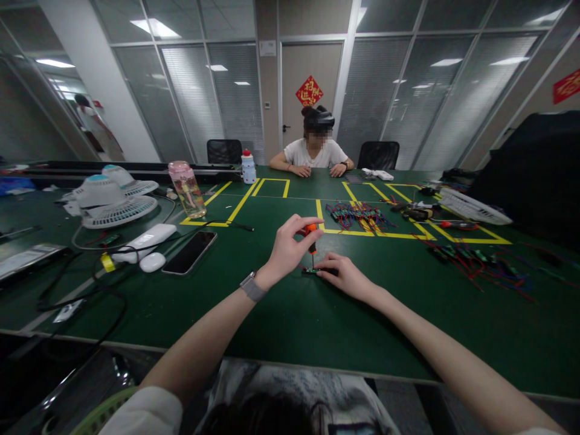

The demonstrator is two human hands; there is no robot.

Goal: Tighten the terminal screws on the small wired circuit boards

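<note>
A: So, what could slip here?

B: The screwdriver (311, 232), I'd say. It stands nearly upright with its thin tip on the board (310, 271), and the left hand (287, 249) has it only by the orange handle, up top. A small sideways push could send the tip skating off onto the board's wires or the fingers just beside it.

A: And the board itself?

B: It lies flat on the green tabletop (290, 326), straight in front of the person. It looks small and light. If the right hand (347, 277) presses too softly, it could turn with the driver.

A: How is the left grip?

B: Closed round the handle, with thumb and fingertips pinching and the other fingers curled loosely.

A: The right?

B: Flat, not clenched. The fingers stretch out low, with the tips pressing on the board's right end. It pins the board rather than grasping it. Whether a finger hooks under the edge, I can't tell.

A: Is anything near enough to snag?

B: The phone (190, 252) lies off to the left and the wire bundle (357, 216) further back, both well apart.
</note>
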